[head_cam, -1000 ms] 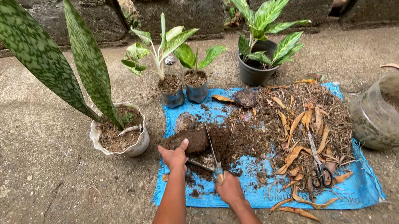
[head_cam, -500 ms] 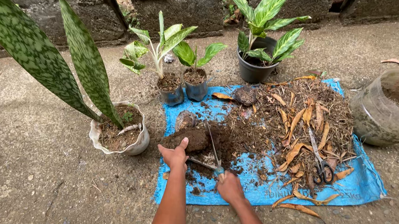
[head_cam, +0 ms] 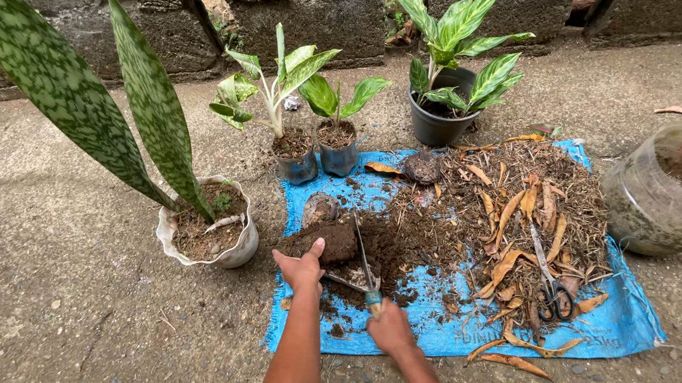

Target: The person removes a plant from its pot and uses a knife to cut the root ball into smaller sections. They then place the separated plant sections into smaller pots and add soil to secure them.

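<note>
Arms reach up from the bottom centre of the frame, forearms nearly parallel. Left hand (head_cam: pixel 298 268) lies palm down, thumb raised, pressed against a soil clump (head_cam: pixel 326 240) on the blue sheet (head_cam: pixel 622 325), not clenched. Right hand (head_cam: pixel 390 328) is closed round the teal handle of a trowel (head_cam: pixel 364 265), whose blade points up into the loose soil just right of the clump. Scissors (head_cam: pixel 551 285) lie among dry leaves, centre right.
</note>
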